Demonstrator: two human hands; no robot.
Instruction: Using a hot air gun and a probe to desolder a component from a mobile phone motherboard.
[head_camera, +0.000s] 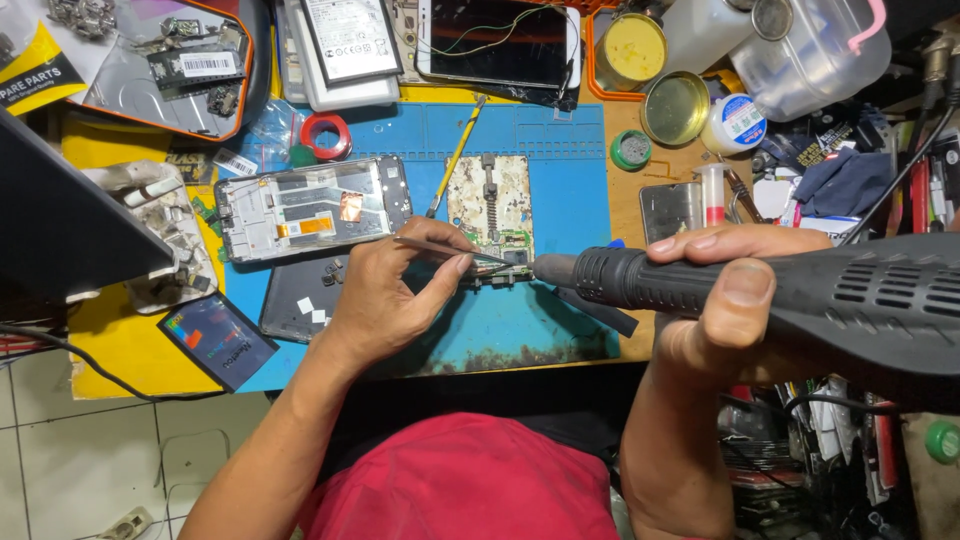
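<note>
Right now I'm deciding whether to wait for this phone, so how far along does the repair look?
Done: the phone frame lies opened on the blue mat, and the circuit board sits out in a holder. In hand: the left hand holds tweezers at the board's lower edge while the right hand aims a hot-air tool there. Left: the board is still out of the frame, so probably a while.

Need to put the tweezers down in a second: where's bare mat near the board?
Bare blue mat lies right of the circuit board, up to the mat's edge, and below it near the left hand. Left of the board the opened phone frame crowds it.
</note>
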